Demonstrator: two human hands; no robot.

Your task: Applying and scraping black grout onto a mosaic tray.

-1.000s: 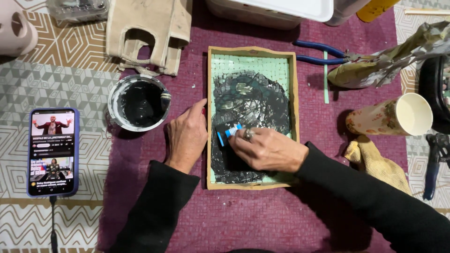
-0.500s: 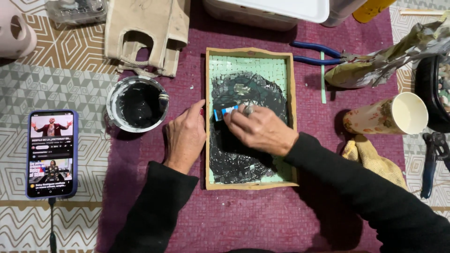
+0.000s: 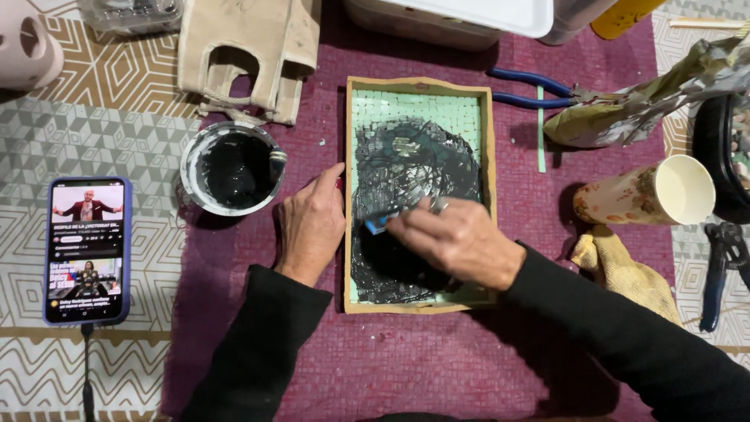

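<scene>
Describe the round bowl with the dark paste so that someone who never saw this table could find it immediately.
Start from the wooden tray holding the pale green mosaic, in the middle of the purple mat. Look past the left hand resting on the tray's left edge. The bowl sits there, the only round white-rimmed container filled with black paste; the paper cup lies far right.

Both arms are covered by long black sleeves of plain, matte fabric that end at the wrists, leaving the left hand (image 3: 311, 227) and right hand (image 3: 461, 241) bare. A silver ring (seemingly metal) sits on one right-hand finger.
</scene>
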